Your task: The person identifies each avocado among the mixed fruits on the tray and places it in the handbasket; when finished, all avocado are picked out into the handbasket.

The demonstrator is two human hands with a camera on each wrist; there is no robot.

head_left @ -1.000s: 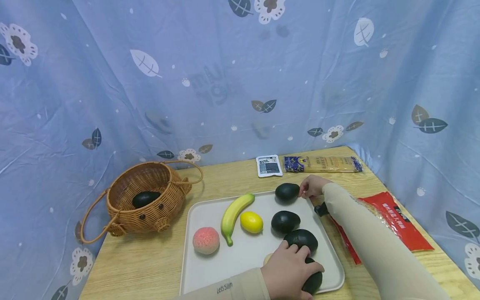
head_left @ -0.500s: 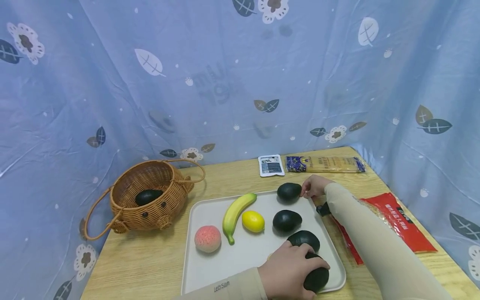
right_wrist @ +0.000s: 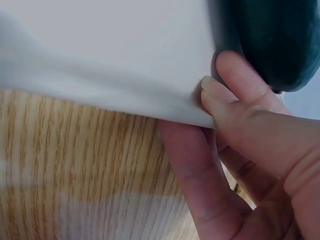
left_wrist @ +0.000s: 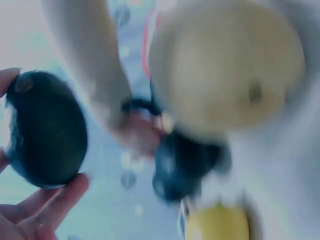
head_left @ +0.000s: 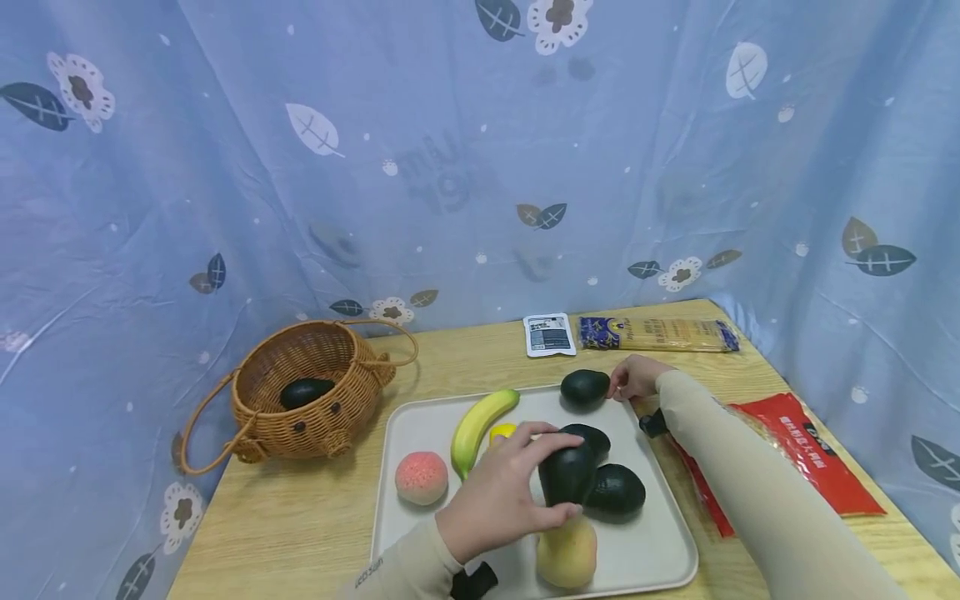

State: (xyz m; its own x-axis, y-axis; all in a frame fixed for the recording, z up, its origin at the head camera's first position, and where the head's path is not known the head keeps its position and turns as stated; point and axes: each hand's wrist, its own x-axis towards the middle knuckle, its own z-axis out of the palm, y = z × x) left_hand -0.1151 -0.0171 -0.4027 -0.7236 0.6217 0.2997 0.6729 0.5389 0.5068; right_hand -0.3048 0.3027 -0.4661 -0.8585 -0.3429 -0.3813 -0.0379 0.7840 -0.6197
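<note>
My left hand (head_left: 498,492) grips a dark avocado (head_left: 564,477) between thumb and fingers, raised above the white tray (head_left: 442,546). Its stem end shows in the left wrist view. At the tray's far right corner my right hand (head_left: 637,377) pinches the rim (right_wrist: 165,107), thumb on top and fingers beneath. Close to those fingers lies another avocado (head_left: 584,388). Two more avocados, one partly hidden, lie beyond the held one. A pale yellow peach (head_left: 567,557) sits below it. The lemon (head_left: 502,432) is mostly hidden by my left hand, near a banana (head_left: 480,425).
A pink peach (head_left: 422,478) is at the tray's left. Left of the tray stands a wicker basket (head_left: 330,425) holding an avocado (head_left: 306,392). Behind are a white packet (head_left: 549,335) and a noodle pack (head_left: 660,333); a red bag (head_left: 813,458) lies under my right arm.
My left hand has lifted the avocado from the tray's near right and carried it up and leftward, uncovering the pale yellow peach. The right hand stays at the tray corner.
</note>
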